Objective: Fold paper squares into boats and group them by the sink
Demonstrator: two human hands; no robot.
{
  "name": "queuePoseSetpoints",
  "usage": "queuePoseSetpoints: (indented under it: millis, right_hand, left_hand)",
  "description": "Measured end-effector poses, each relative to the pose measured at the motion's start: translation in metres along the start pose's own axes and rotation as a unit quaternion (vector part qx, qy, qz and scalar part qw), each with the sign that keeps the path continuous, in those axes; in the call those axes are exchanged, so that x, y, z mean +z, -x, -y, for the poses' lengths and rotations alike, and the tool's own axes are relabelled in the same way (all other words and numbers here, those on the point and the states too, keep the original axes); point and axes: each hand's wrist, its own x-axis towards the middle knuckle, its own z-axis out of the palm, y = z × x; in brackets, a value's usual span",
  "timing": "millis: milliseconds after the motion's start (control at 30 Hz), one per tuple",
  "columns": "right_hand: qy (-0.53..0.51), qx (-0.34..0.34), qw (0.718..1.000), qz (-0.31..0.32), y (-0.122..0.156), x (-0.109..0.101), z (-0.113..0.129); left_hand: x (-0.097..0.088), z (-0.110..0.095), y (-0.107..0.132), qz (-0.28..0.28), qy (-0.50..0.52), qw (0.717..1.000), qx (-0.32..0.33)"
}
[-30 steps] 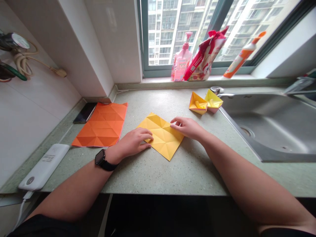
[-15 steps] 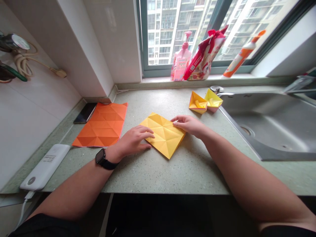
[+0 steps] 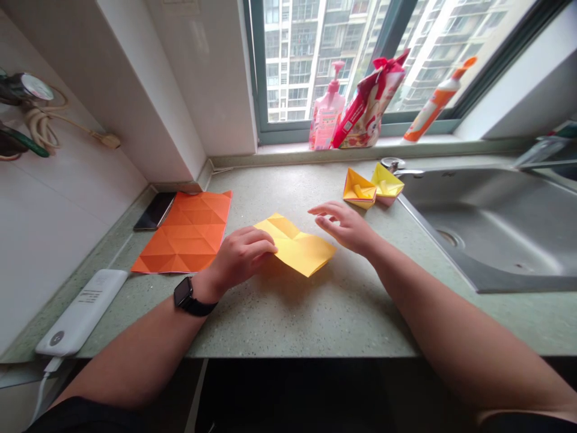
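Note:
A creased sheet of yellow paper (image 3: 302, 249) is in front of me, its near edge raised off the counter with a shadow below. My left hand (image 3: 243, 254), with a black watch on the wrist, pinches the sheet's left corner between thumb and fingers. My right hand (image 3: 342, 225) is just beyond the sheet's right side, apart from it, fingers spread and holding nothing. Two folded paper shapes, one orange-yellow (image 3: 359, 188) and one pale yellow (image 3: 386, 181), stand beside the sink. To the left lies a creased orange sheet (image 3: 187, 231).
A dark phone (image 3: 154, 211) lies partly under the orange sheet. The white power bank (image 3: 83, 313) has a cable over the counter edge. A steel sink (image 3: 500, 228) is at right. On the sill stand a pink pump bottle (image 3: 326, 123), a red bag (image 3: 372, 105) and an orange-white bottle (image 3: 435, 107).
My left hand has closed on the yellow paper's corner and lifted it, so the sheet now bends. My right hand has let go of the far right edge and opened.

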Motion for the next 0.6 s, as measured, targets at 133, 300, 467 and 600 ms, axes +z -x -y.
queuePoseSetpoints:
  millis: [133,300,467,600]
  right_hand:
    - [-0.04,-0.208,0.973,0.094,0.008,0.003,0.025]
    - [0.041,-0.166,0.985,0.001,0.015,0.016,0.035]
    - [0.048,-0.047,0.996,-0.05,0.017,0.014,0.044]
    - [0.018,-0.041,0.999,-0.027,0.019,0.014,0.052]
  left_hand:
    - [-0.008,-0.001,0.0,-0.047,-0.026,0.998,-0.024]
    - [-0.015,-0.003,0.001,-0.065,-0.031,0.995,-0.072]
    - [-0.015,-0.007,0.001,-0.052,-0.003,0.991,-0.121]
    - [-0.016,-0.011,-0.002,-0.048,0.05,0.988,-0.14]
